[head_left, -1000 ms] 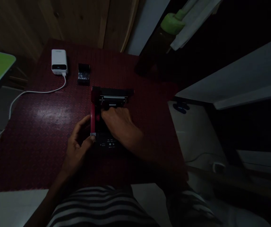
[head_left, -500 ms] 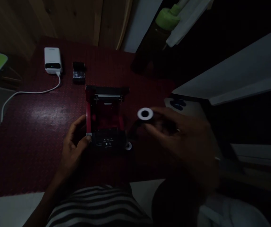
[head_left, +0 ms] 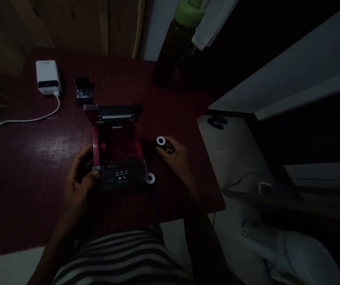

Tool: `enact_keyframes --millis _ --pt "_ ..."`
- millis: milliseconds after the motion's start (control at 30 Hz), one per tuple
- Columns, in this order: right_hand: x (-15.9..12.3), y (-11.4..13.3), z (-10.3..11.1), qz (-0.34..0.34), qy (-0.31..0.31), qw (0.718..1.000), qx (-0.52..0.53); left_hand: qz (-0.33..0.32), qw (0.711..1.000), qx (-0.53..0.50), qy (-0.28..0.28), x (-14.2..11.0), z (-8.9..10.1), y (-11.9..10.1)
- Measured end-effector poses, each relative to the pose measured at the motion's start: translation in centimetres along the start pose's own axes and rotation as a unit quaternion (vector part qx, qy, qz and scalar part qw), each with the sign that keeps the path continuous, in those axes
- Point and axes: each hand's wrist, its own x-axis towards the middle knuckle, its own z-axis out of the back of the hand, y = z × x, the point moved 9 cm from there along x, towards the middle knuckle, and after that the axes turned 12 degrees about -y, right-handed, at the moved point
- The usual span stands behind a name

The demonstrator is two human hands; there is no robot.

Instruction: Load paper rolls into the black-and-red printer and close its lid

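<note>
A small red and black printer (head_left: 122, 174) sits on the dark red table with its lid (head_left: 116, 113) raised and its red inner bay showing. My left hand (head_left: 79, 180) grips its front left corner, thumb on the top edge and fingers along the side. To the right of the printer, my right hand (head_left: 176, 156) pinches a small black roll (head_left: 160, 141) whose white ring-shaped end faces up. Beside the printer's front right corner is another white ring-shaped end (head_left: 150, 178); the dark body under it is hard to make out.
A white power bank (head_left: 48, 77) with a white cable (head_left: 27, 120) lies at the back left. Near it is a small black shiny object (head_left: 84, 91). A green-capped bottle (head_left: 171, 47) stands at the back. The table's right edge drops to a floor with slippers (head_left: 216, 122).
My right hand has moved away from me with the roll, lower toward the table right of the printer. My left hand keeps its grip. The whole view has shifted.
</note>
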Motion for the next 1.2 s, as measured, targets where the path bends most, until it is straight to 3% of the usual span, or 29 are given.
enact_keyframes --millis 167,267,333,433,667,833,933,1033,1133,1200 --pt "-1.3 0.3 2.4 -0.006 0.019 0.999 -0.028 0.011 1.0 -0.024 0.005 0.0 -0.2 0.1" --pt "-3.9 0.9 3.4 -0.003 0.072 0.996 -0.054 0.008 1.0 -0.027 0.008 0.0 -0.2 0.1" --pt "-5.9 1.3 3.0 0.007 0.115 0.992 -0.059 0.009 1.0 -0.027 0.008 0.0 -0.1 0.3" --pt "-8.3 1.7 1.5 0.022 0.133 0.989 -0.054 0.009 1.0 -0.023 0.006 0.1 0.0 0.4" --pt "-10.6 1.9 0.6 0.057 0.017 0.996 -0.059 0.007 1.0 -0.007 -0.003 0.1 0.1 0.2" --pt "-11.7 2.1 -0.7 0.089 -0.008 0.994 -0.058 0.02 1.0 -0.015 0.006 0.1 -0.1 0.2" --pt "-12.2 2.6 0.1 0.108 -0.017 0.992 -0.062 0.019 1.0 -0.011 0.003 0.1 -0.1 0.2" --pt "-12.2 5.1 3.1 0.145 0.004 0.985 -0.091 0.014 1.0 -0.018 0.011 0.1 -0.2 0.2" --pt "-11.1 10.4 5.0 0.259 0.083 0.943 -0.19 0.021 0.999 -0.036 0.021 0.1 -0.3 0.2" --pt "-9.0 14.0 5.2 0.305 0.085 0.928 -0.198 0.029 0.998 -0.043 0.028 0.0 -0.4 0.3"
